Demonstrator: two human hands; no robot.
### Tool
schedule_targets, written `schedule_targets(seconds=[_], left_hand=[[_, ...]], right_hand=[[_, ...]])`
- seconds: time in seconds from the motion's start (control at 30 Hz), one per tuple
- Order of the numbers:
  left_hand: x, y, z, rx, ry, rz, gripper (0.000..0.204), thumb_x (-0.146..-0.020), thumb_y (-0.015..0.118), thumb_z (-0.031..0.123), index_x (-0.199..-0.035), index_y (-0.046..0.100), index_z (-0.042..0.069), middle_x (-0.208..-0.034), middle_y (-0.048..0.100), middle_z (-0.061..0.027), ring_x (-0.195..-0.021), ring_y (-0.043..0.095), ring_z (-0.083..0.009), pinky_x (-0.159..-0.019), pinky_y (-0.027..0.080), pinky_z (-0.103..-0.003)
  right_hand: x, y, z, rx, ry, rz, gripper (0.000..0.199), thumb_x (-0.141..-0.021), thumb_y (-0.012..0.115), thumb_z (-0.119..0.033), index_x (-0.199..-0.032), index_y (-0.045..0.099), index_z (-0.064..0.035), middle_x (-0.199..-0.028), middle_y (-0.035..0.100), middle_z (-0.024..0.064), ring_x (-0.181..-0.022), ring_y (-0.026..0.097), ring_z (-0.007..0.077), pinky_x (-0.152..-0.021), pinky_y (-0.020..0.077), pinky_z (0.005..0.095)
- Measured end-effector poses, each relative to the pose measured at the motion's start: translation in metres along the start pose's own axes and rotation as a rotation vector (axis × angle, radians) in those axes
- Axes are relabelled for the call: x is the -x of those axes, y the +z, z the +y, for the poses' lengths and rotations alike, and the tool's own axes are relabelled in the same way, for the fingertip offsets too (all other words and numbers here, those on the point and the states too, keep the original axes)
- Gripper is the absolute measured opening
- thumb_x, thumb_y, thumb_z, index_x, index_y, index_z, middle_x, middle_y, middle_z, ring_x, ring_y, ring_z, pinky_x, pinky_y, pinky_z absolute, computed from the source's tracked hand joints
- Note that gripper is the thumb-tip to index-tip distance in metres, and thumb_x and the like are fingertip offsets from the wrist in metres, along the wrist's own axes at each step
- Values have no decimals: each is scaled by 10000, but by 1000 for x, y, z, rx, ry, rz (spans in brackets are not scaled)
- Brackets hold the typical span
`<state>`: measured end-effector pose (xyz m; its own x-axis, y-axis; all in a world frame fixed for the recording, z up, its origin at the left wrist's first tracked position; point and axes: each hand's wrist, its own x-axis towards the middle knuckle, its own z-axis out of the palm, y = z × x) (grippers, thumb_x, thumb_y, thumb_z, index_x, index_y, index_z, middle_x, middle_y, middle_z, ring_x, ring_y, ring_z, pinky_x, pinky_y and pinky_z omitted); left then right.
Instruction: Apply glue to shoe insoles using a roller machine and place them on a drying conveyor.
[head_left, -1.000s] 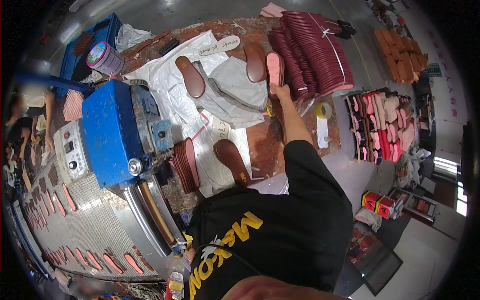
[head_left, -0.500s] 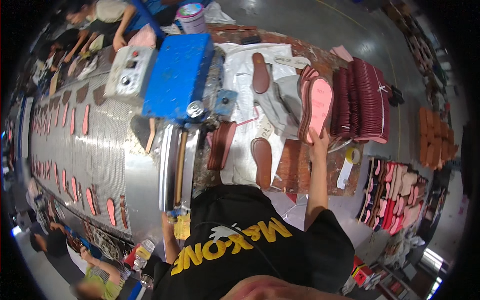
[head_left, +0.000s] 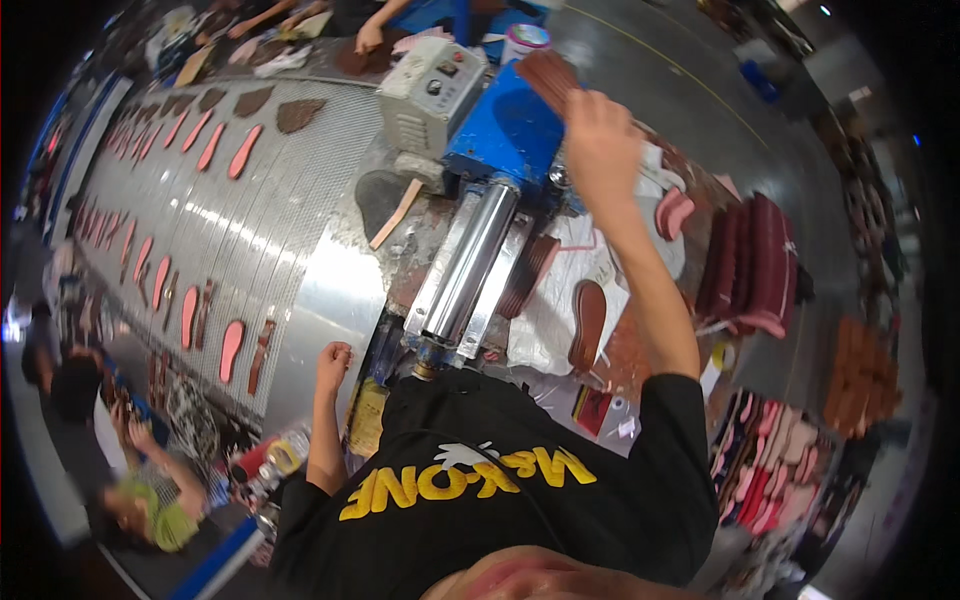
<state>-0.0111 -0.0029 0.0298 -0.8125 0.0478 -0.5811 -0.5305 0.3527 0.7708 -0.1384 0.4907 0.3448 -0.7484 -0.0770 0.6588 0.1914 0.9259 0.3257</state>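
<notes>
My right hand [head_left: 603,150] is raised over the blue machine housing [head_left: 512,125], its fingers closed around a stack of brown insoles [head_left: 546,80]. The stack appears tilted, its layered edges showing. My left hand [head_left: 335,362] hangs by the near end of the mesh conveyor [head_left: 270,215], fingers curled and nothing visible in them. Between my hands lies the shiny metal roller [head_left: 474,265]. Just right of it a pile of insoles [head_left: 530,275] leans on the bench, and a single brown insole [head_left: 588,322] rests on white sheeting [head_left: 540,335].
A pale control box [head_left: 435,90] adjoins the housing. Pink insoles [head_left: 232,350] lie in rows along the conveyor. Tied maroon insole bundles [head_left: 745,260] stand on the bench's right; small pink pieces [head_left: 673,213] lie nearer. Other people work beyond and left of the conveyor.
My right hand has carried the insole stack leftward from the bench to over the blue housing. My left hand has come into sight beside the conveyor. The view has turned.
</notes>
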Motion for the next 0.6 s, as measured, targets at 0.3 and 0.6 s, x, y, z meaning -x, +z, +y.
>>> schedule_targets(seconds=[0.3,0.6], left_hand=[[-57,-52,-4,99,86,-145,76,-832,486,40,-869,552,38,-723,584,-36,-590,507,-78,-510,389,-191],[-124,-31,54,-31,319,-423,98,-835,484,65,-879,555,14,-742,584,-49,-652,529,-103,-585,419,-219]], right_hand=[[-22,42,-73,-238,235,-412,438,-749,616,-356,-1021,506,-31,-1006,545,159,-951,539,353,-726,476,488],[-30,37,-63,-139,471,-531,510,-714,614,-338,-1026,499,47,-908,584,204,-791,609,357,-685,511,433]])
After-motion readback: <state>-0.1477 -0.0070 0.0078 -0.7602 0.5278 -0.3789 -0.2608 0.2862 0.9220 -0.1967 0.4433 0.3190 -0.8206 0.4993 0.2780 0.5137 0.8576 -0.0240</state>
